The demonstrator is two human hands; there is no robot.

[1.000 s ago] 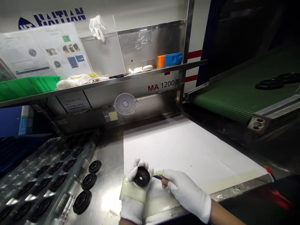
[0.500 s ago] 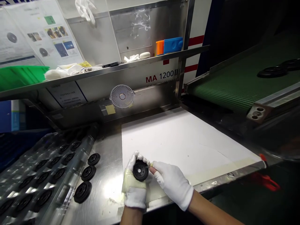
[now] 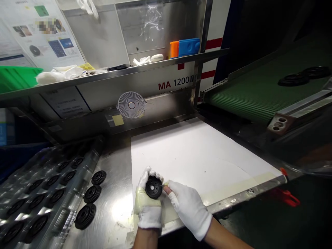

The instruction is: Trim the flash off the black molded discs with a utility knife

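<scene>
In a white glove with a yellowish palm, my left hand (image 3: 147,204) is wrapped round a black grooved wheel (image 3: 154,187), its hub side turned up toward me. My right hand (image 3: 187,205), also gloved in white with a bare thumb tip, is pinched at the wheel's right edge. Something thin seems to lie between its thumb and forefinger, too small to make out. Both hands are over the near left part of a white sheet (image 3: 178,152). Left of them, several similar black wheels (image 3: 92,194) stand in a row on the metal bench (image 3: 111,207).
A clear tray (image 3: 70,214) with several black wheels fills the left. At right runs a green conveyor belt (image 3: 249,97) carrying black wheels (image 3: 294,80). Behind are a small fan (image 3: 131,105) and a shelf (image 3: 103,76) with a green bin (image 3: 18,77). Red-handled tool (image 3: 287,197) hangs at the front edge.
The camera view has shifted slightly, so the surroundings sit a little further left. Both hands keep their hold at the wheel, with hardly any change in pose.
</scene>
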